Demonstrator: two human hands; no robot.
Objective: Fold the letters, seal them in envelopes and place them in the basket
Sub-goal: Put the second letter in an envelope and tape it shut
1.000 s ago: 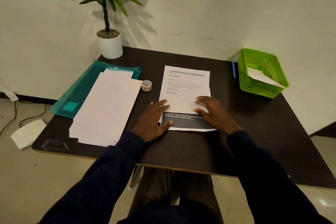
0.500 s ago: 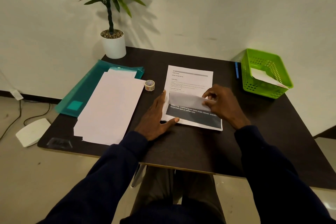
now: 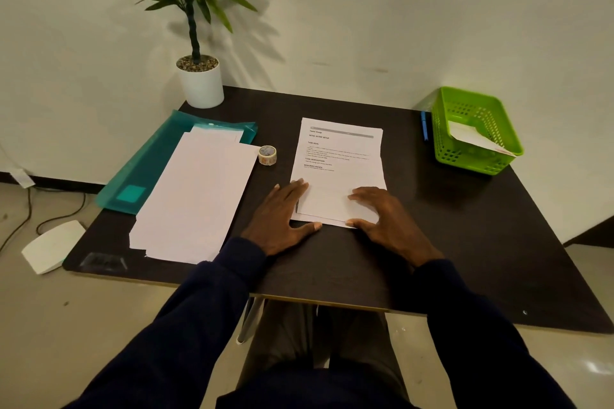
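Note:
A printed letter lies in the middle of the dark table, its near third folded up over the page so a blank flap covers the dark band. My left hand lies flat at the fold's left end, fingers on the flap's edge. My right hand presses flat on the right half of the flap. A stack of white envelopes lies to the left on a teal folder. The green basket at the back right holds one white envelope.
A small tape roll sits between the envelopes and the letter. A potted plant stands at the back left corner. A blue pen lies beside the basket. A white box rests on the floor at left.
The letter's near edge has been lifted by my right hand and folded away from me over the page. Both hands now press the flap down flat.

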